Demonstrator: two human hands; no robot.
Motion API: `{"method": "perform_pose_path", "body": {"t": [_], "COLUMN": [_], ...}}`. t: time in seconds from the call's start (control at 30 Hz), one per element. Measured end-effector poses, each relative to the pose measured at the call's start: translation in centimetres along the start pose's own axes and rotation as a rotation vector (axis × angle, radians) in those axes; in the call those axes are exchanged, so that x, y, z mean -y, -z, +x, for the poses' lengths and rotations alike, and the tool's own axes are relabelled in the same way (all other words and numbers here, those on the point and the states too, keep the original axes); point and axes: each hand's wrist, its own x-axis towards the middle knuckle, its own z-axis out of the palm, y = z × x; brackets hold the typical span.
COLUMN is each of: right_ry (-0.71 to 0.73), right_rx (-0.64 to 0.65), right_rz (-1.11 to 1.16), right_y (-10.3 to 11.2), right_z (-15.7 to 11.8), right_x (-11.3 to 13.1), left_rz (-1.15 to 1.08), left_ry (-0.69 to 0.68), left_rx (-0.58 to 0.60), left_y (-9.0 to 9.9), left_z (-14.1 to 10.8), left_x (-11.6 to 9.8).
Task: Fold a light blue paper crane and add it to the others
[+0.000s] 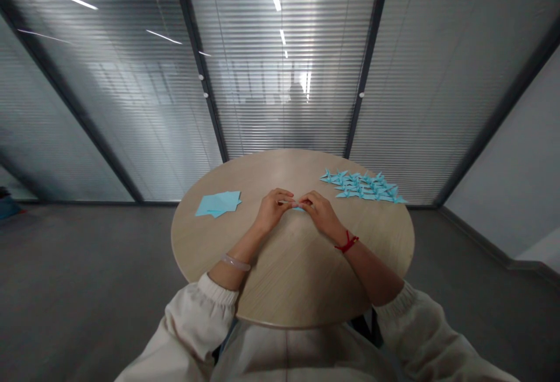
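While left hand (272, 208) and right hand (321, 211) pinch blue paper (298, 209) | spiky folded figures (366, 187) lie clustered

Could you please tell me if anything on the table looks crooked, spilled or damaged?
One small thing: the flat blue sheets at the left of the table are stacked askew, with corners poking out. The folded blue pieces at the right lie close together, and I see no spill. The held blue paper is mostly hidden.
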Motion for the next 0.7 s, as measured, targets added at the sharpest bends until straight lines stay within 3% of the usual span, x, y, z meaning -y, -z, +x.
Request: {"method": "perform_pose_path", "body": {"t": [0.23, 0.4, 0.53, 0.7], "right_ry": [-0.026, 0.001, 0.047, 0.07], "right_rx": [0.018, 0.034, 0.066, 0.065], "right_rz": [-0.031, -0.075, -0.125, -0.153], "right_y": [0.35, 0.33, 0.09, 0.15], "right_z": [0.0, -0.04, -0.12, -0.13], "right_x": [-0.8, -0.88, -0.64, -0.47], "left_rz": [-0.019, -0.013, 0.091, 0.073], "left_ry": [-0.016, 0.046, 0.016, -0.002], "left_rx": [-0.114, -0.057, 0.009, -0.03], "left_y": [0.39, 0.32, 0.33, 0.49], "left_z": [0.21, 0.2, 0.21, 0.23], "left_x": [0.51, 0.61, 0.37, -0.01]}}
